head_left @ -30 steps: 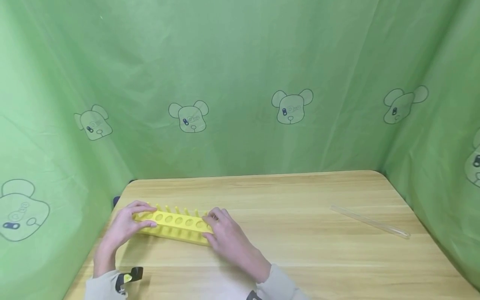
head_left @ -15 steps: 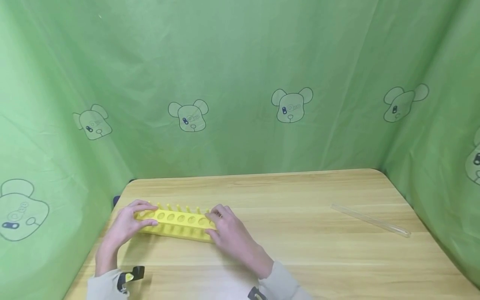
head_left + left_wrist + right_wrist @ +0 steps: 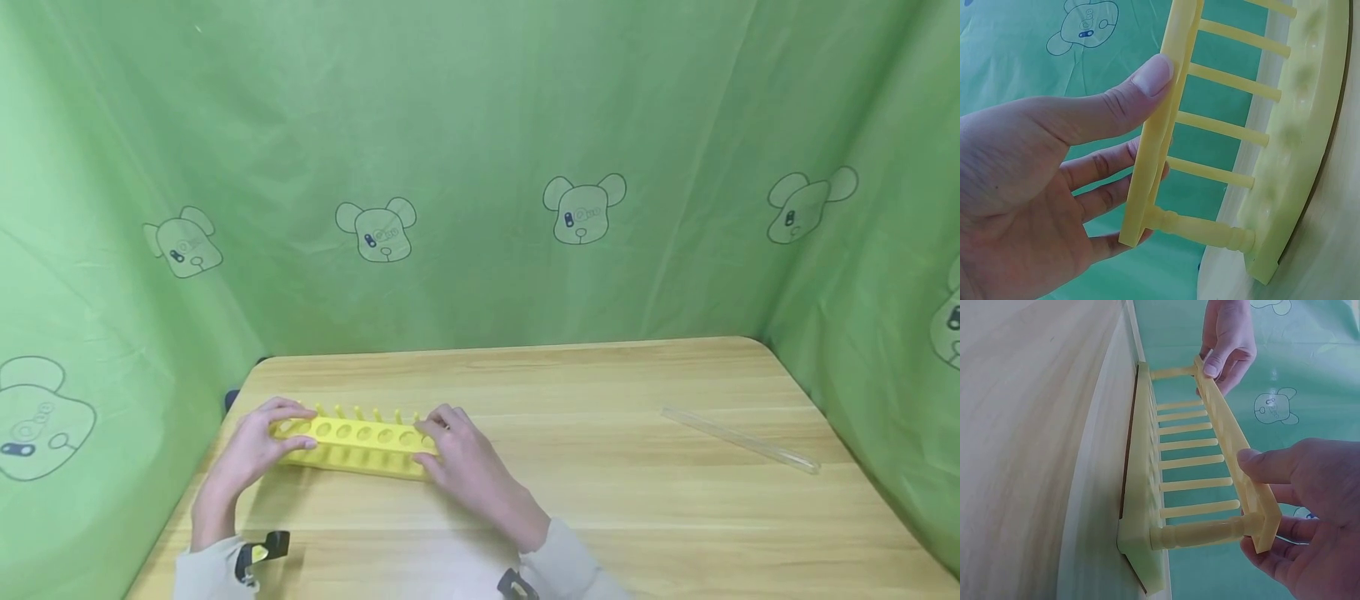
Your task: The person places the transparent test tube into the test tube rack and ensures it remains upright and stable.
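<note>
- Rack [image 3: 352, 440]: yellow moulded plastic, smooth, with a soft satin sheen; the thin rods between its top plate and base are the same plastic, and the corner posts are turned.
- Bench [image 3: 600, 500]: light wood-grain top, smooth and matt, with faint lengthwise streaks and a rounded edge.
- Tube [image 3: 738, 442]: clear, glassy and glossy; glass or plastic cannot be told.
- Backdrop [image 3: 480, 167]: green sheet, thin and creased, slightly shiny on the folds, printed with bear heads.
- Sleeves [image 3: 210, 575]: pale grey knit cloth, matt.

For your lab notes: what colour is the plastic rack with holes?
Yellow plastic test-tube rack; head view shows it best.
</note>
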The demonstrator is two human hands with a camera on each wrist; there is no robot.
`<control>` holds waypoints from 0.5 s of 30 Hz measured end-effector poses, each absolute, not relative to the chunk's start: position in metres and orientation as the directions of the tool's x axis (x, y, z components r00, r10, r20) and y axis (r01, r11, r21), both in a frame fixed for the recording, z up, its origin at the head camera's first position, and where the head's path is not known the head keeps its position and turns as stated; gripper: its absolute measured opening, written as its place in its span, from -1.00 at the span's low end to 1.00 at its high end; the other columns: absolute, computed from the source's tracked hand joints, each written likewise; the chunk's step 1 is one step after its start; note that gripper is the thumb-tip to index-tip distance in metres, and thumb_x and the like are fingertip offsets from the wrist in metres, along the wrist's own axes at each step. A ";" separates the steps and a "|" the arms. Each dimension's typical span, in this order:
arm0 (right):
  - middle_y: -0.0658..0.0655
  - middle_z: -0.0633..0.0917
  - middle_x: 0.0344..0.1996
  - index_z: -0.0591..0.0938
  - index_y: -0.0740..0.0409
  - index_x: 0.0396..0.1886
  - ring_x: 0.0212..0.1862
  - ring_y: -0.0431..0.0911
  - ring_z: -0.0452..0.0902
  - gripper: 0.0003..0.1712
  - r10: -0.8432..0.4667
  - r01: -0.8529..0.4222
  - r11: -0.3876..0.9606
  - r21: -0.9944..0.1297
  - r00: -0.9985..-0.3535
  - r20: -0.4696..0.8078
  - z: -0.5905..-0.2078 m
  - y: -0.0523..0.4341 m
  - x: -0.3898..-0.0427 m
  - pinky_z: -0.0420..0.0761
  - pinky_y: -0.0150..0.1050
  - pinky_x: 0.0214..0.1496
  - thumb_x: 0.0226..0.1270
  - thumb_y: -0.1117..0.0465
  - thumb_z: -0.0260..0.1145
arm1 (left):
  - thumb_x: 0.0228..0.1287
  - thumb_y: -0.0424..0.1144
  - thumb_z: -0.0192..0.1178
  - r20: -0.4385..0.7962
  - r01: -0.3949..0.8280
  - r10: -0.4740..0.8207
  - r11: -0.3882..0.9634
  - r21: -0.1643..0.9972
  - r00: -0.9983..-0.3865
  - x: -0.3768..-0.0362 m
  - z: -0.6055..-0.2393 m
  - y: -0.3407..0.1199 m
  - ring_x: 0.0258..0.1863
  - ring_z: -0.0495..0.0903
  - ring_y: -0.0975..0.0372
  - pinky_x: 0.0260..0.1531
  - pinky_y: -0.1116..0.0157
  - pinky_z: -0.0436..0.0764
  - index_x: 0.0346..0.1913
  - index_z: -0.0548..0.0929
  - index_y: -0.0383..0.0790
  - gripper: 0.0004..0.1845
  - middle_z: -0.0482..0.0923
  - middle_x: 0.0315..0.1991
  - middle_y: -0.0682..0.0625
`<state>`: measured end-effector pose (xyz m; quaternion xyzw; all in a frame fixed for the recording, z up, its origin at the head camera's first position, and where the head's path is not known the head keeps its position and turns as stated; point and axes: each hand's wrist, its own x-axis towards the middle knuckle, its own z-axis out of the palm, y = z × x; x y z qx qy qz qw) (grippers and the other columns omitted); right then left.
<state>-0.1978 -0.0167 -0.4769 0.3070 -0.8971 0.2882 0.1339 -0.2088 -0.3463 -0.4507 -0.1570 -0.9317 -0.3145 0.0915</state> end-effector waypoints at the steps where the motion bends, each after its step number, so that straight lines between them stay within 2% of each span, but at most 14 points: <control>1: 0.12 0.65 0.02 0.66 0.27 0.17 0.03 -0.07 0.56 -0.52 -0.474 -0.630 0.642 -0.437 -0.774 0.420 -0.477 -0.016 -0.198 0.63 -0.40 0.10 0.33 0.14 0.48 | 0.07 -0.30 0.56 0.268 0.348 0.234 0.754 0.557 -0.935 -0.209 -0.451 -0.346 0.09 0.58 -0.20 0.18 -0.26 0.49 0.04 0.74 -0.35 -0.56 0.64 0.02 -0.23; 15: 0.10 0.64 0.01 0.66 0.26 0.19 0.04 -0.08 0.54 -0.49 -0.458 -0.617 0.644 -0.452 -0.785 0.418 -0.476 -0.011 -0.202 0.64 -0.35 0.10 0.32 0.11 0.49 | 0.08 -0.33 0.55 0.273 0.350 0.232 0.755 0.554 -0.934 -0.209 -0.449 -0.343 0.09 0.58 -0.22 0.18 -0.27 0.48 0.04 0.75 -0.34 -0.58 0.65 0.02 -0.24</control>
